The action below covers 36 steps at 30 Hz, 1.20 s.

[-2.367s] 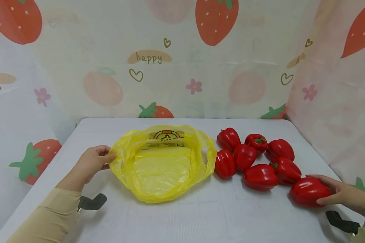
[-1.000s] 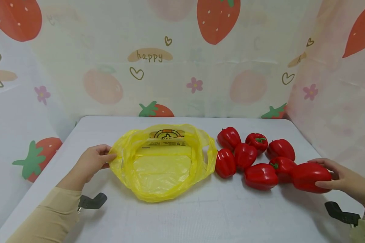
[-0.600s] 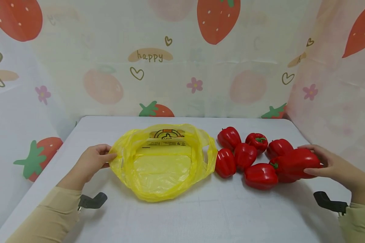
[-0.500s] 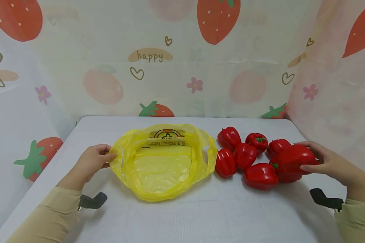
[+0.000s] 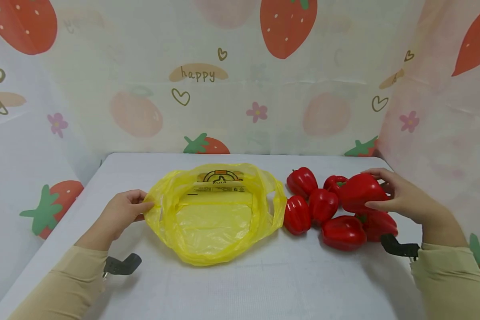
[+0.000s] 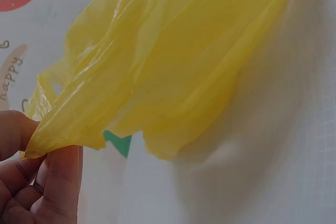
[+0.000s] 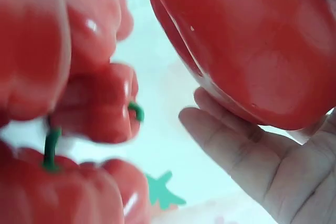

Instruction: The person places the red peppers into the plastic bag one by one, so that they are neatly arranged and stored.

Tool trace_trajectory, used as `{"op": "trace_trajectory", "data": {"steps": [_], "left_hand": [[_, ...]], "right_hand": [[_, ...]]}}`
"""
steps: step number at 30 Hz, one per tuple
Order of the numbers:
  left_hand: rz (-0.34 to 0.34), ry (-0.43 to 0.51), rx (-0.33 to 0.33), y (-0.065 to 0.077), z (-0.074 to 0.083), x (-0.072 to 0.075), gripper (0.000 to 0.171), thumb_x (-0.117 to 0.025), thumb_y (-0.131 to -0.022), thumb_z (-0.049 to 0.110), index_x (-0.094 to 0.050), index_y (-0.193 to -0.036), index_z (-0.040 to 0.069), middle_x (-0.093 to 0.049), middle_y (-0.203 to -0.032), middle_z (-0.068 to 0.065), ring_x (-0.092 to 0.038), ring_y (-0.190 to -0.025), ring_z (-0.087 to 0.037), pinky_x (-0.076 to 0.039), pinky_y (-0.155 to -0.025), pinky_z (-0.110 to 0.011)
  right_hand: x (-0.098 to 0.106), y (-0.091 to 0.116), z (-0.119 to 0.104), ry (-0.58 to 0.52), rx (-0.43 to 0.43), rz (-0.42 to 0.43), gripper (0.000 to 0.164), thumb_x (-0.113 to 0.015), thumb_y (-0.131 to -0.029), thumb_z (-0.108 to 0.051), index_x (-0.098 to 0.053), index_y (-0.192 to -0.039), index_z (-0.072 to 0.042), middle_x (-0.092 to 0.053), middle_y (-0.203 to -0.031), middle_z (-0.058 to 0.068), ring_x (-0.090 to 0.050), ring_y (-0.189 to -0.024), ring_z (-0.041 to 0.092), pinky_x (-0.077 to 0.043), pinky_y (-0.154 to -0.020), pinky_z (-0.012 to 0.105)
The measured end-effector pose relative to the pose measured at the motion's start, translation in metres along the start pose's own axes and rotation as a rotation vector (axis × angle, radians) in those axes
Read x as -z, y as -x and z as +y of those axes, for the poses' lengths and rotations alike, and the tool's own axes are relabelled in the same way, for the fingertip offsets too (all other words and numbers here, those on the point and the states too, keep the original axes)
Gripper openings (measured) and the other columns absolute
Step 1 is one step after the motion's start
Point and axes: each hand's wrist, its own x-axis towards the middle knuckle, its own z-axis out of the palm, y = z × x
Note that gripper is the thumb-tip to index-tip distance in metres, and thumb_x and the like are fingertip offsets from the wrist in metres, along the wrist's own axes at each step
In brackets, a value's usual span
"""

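A yellow plastic bag (image 5: 214, 226) stands on the table with its mouth spread wide, its inside showing only bag film. My left hand (image 5: 122, 213) pinches the bag's left handle between thumb and fingers; the left wrist view shows the pinched yellow film (image 6: 65, 129) closely. On the right, my right hand (image 5: 404, 198) grips a red bell pepper (image 5: 360, 193) from its right side, thumb in front and fingers behind. That pepper is raised over the group and hides part of the peppers behind it. In the right wrist view the held pepper (image 7: 252, 45) fills the upper right.
Several other red bell peppers lie right of the bag, among them a front one (image 5: 344, 233) and one with a green stem (image 5: 378, 224). The leftmost pepper (image 5: 297, 215) lies right beside the bag. A white table (image 5: 264, 289) bears everything, with printed cloth walls around it.
My right hand has lifted the pepper from the table's right side and carried it leftward and back over the other peppers. The left hand and the bag have stayed in place.
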Motion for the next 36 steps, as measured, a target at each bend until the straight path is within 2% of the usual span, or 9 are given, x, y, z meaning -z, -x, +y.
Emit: {"op": "trace_trajectory", "data": {"steps": [5, 13, 17, 23, 28, 31, 36], "left_hand": [[0.004, 0.001, -0.001, 0.000, -0.001, 0.001, 0.042, -0.061, -0.087, 0.033, -0.055, -0.111, 0.000, -0.056, -0.104, -0.013, -0.056, -0.085, -0.019, -0.053, -0.076, -0.026], [0.006, 0.007, -0.013, 0.000, -0.003, 0.002, 0.041, -0.061, -0.087, 0.033, -0.055, -0.110, -0.001, -0.057, -0.103, -0.013, -0.057, -0.085, -0.019, -0.053, -0.075, -0.025], [0.006, 0.004, -0.014, 0.000, -0.003, 0.002, 0.040, -0.061, -0.087, 0.032, -0.055, -0.110, -0.001, -0.057, -0.102, -0.013, -0.057, -0.084, -0.020, -0.053, -0.075, -0.025], [0.007, 0.001, -0.008, -0.001, -0.003, 0.001, 0.040, -0.061, -0.088, 0.032, -0.055, -0.110, -0.001, -0.056, -0.103, -0.013, -0.057, -0.085, -0.020, -0.053, -0.075, -0.025], [0.007, 0.000, -0.009, 0.000, -0.001, 0.001, 0.040, -0.061, -0.088, 0.032, -0.055, -0.110, -0.001, -0.056, -0.103, -0.013, -0.057, -0.085, -0.020, -0.053, -0.076, -0.025], [0.010, 0.001, -0.006, -0.001, 0.000, 0.001, 0.040, -0.061, -0.088, 0.032, -0.055, -0.110, -0.001, -0.056, -0.103, -0.014, -0.057, -0.085, -0.020, -0.053, -0.076, -0.025], [0.006, 0.001, 0.001, -0.001, 0.001, 0.001, 0.041, -0.061, -0.088, 0.032, -0.055, -0.111, -0.001, -0.056, -0.104, -0.013, -0.057, -0.085, -0.019, -0.053, -0.076, -0.025]], "right_hand": [[-0.007, -0.015, -0.007, -0.003, 0.026, -0.018, 0.064, -0.071, -0.080, -0.017, -0.034, -0.133, -0.013, -0.052, -0.110, 0.012, -0.056, -0.092, 0.018, -0.054, -0.068, 0.032], [-0.014, -0.035, -0.018, -0.073, 0.051, -0.059, 0.068, -0.072, -0.078, -0.017, -0.033, -0.133, -0.015, -0.050, -0.113, 0.013, -0.054, -0.097, 0.025, -0.055, -0.068, 0.035], [-0.017, -0.042, -0.026, -0.129, 0.025, -0.084, 0.067, -0.073, -0.078, -0.017, -0.032, -0.131, -0.015, -0.049, -0.114, 0.015, -0.055, -0.094, 0.027, -0.055, -0.064, 0.040], [-0.024, -0.055, -0.040, -0.143, 0.000, -0.108, 0.069, -0.075, -0.076, -0.020, -0.033, -0.130, -0.020, -0.048, -0.116, 0.012, -0.052, -0.096, 0.033, -0.054, -0.061, 0.043], [-0.032, -0.072, -0.048, -0.123, 0.047, -0.090, 0.067, -0.076, -0.074, -0.019, -0.037, -0.128, -0.022, -0.049, -0.116, 0.005, -0.052, -0.100, 0.028, -0.054, -0.069, 0.038], [-0.039, -0.083, -0.050, -0.104, 0.108, -0.076, 0.066, -0.076, -0.074, -0.016, -0.039, -0.128, -0.019, -0.048, -0.118, 0.003, -0.050, -0.103, 0.024, -0.053, -0.076, 0.032], [-0.054, -0.101, -0.056, -0.100, 0.157, -0.078, 0.067, -0.076, -0.074, -0.016, -0.040, -0.129, -0.017, -0.045, -0.121, 0.002, -0.046, -0.106, 0.022, -0.051, -0.079, 0.032]]}}
